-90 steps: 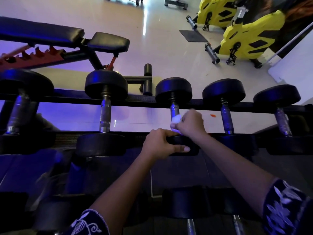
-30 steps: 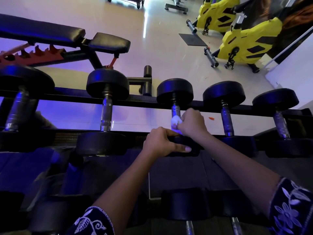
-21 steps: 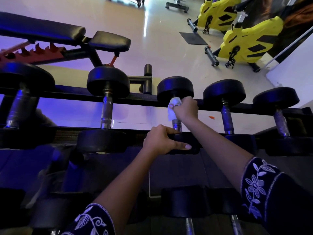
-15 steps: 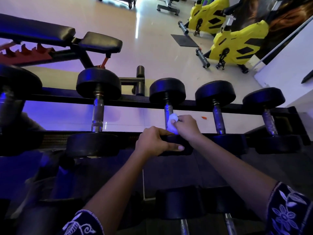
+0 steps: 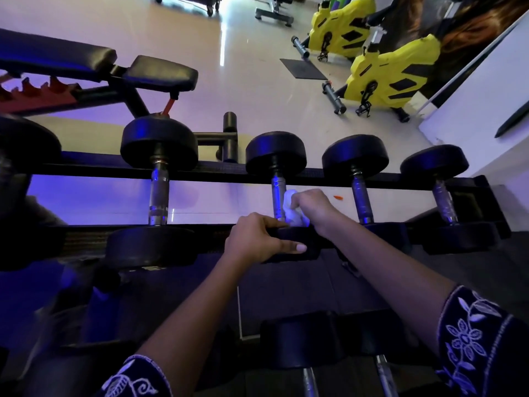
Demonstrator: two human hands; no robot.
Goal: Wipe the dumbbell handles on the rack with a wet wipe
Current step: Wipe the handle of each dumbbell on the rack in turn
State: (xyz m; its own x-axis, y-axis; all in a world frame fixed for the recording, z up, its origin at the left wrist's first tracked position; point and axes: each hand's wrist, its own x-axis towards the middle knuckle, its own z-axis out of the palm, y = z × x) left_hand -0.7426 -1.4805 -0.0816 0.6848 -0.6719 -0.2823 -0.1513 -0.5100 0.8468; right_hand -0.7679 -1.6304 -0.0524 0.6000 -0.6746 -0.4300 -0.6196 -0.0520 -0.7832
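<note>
My R hand [image 5: 310, 206] is curled round the wet wipe [image 5: 292, 209], bunching it against the right side of the middle dumbbell handle [image 5: 277, 193], at its near end. L hand [image 5: 254, 239] grips that dumbbell's near head [image 5: 294, 245]. Handle's long axis runs near-to-far across the rack [image 5: 229, 170] rails.

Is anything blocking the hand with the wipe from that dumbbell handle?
Nothing visible: the right hand presses the wet wipe against the handle; the left hand grips the weight head below it.

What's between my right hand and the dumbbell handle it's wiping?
The white wipe, bunched in the right hand against the handle, in the head view.
</note>
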